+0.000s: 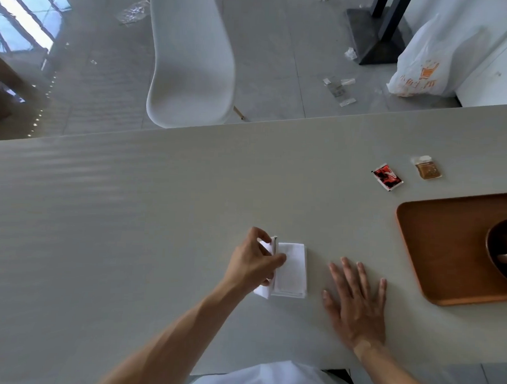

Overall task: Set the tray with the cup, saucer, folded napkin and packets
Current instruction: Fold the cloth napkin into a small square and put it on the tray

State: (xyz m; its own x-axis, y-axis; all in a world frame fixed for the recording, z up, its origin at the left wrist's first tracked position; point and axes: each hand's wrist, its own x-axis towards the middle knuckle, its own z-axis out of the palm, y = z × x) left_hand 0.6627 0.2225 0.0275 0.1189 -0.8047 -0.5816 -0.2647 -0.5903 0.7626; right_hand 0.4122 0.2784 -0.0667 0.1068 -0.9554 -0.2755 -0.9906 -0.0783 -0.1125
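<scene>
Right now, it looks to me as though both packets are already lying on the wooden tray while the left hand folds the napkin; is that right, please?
Not quite. The head view shows the red packet and the amber packet lying on the table, beyond the wooden tray, not on it. The rest holds: the left hand is folding the napkin.

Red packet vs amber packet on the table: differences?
The red printed packet is opaque; the clear amber-filled packet is see-through. The red printed packet lies nearer the wooden tray's left corner; the clear amber-filled packet lies farther right and back. Both lie flat on the table, off the tray, untouched.
</scene>
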